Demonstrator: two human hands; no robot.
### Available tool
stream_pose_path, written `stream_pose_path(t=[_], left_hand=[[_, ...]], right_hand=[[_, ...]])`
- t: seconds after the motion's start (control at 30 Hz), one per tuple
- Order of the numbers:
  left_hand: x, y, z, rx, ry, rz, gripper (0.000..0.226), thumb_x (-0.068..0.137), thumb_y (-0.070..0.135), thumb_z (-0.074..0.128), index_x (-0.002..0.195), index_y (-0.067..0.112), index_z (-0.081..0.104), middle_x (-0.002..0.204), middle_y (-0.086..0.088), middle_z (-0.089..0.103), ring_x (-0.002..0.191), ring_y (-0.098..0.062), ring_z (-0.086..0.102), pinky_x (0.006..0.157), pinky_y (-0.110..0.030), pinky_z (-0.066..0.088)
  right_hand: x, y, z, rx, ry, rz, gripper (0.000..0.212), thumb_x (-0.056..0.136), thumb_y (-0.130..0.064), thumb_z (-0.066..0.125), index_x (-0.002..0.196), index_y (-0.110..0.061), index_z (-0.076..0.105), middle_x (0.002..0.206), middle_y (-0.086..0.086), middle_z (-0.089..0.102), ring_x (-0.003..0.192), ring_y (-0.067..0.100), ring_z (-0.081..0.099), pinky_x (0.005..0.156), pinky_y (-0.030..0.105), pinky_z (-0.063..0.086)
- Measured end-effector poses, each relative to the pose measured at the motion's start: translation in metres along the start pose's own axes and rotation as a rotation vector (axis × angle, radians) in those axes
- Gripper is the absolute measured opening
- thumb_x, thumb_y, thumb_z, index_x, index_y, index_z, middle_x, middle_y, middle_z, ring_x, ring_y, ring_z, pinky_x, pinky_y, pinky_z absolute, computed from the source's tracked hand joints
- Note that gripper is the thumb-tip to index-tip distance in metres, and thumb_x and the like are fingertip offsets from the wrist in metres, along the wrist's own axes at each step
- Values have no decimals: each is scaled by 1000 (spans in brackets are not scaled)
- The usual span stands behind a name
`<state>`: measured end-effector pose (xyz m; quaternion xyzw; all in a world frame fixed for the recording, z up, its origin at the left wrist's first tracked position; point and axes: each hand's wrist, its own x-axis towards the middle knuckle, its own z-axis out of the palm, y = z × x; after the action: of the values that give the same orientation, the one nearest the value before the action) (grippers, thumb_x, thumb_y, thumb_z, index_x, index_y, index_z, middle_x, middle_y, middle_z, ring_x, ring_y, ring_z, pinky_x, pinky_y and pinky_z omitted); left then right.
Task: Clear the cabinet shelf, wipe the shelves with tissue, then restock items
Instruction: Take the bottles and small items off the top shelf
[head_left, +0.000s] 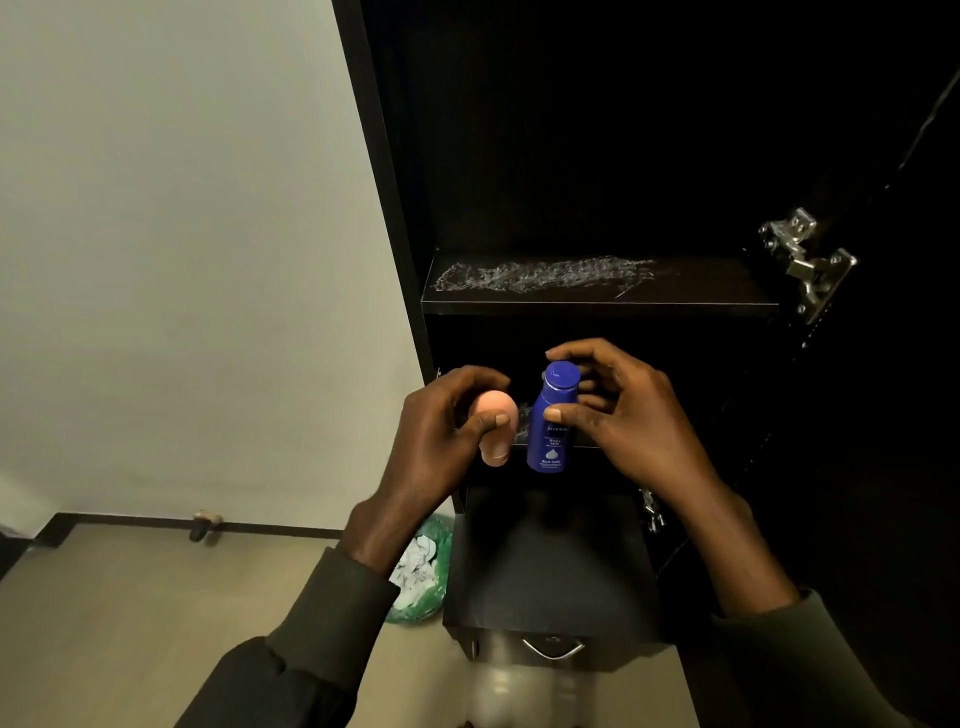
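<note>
My left hand (441, 441) grips a small peach-coloured, egg-shaped item (493, 415) in front of the open black cabinet. Right beside it my right hand (628, 415) holds a blue Nivea body-milk bottle (551, 421) upright, thumb on its front and fingers curled behind the cap. Both items hang just before the lower shelf opening. The upper shelf (717, 291) carries a streaky whitish smear (540, 273) across its top. The lower shelf is dark and mostly hidden behind my hands.
A black drawer (550, 571) with a metal handle (553, 647) sticks out below my hands. A green bag with white crumpled tissue (421, 571) lies on the floor to its left. The cabinet door with metal hinges (805, 260) stands open at the right. A wall stands at the left.
</note>
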<state>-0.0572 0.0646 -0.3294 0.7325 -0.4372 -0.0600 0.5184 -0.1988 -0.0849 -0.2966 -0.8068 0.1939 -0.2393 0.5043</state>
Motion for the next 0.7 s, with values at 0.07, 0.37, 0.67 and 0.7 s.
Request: stream_pose_path(t=[0.07,0.37,0.67,0.7], left_hand=[[-4,-12,5,-13,-11,-26,32,83,1,76,108,19,70,106,9,71,98,-2,67,79,-9,49],[-20,-56,27,15,-60,-86,29,80,0,77,104,16,71,102,9,71,93,0,66,77,-8,47],[-46,-113,49,58,-128,-202,28,78,8,76,98,26,72,92,19,70,83,6,63,68,-19,54],[-49,-118,52,83,-133,-211,27,77,9,77,98,26,72,91,19,70,82,8,62,70,-16,52]], right_hand=[[0,12,6,6,-12,27,50,75,-1,79,115,-25,64,109,-11,67,99,-3,64,83,17,55],[-6,72,34,13,-78,143,48,72,2,79,108,-25,63,103,-8,68,97,5,68,85,27,58],[-16,131,65,-10,-71,243,51,64,9,80,89,-33,63,97,-5,69,93,9,70,80,34,60],[-18,137,69,-24,-73,244,51,64,9,80,90,-32,63,99,-5,68,93,9,69,79,35,61]])
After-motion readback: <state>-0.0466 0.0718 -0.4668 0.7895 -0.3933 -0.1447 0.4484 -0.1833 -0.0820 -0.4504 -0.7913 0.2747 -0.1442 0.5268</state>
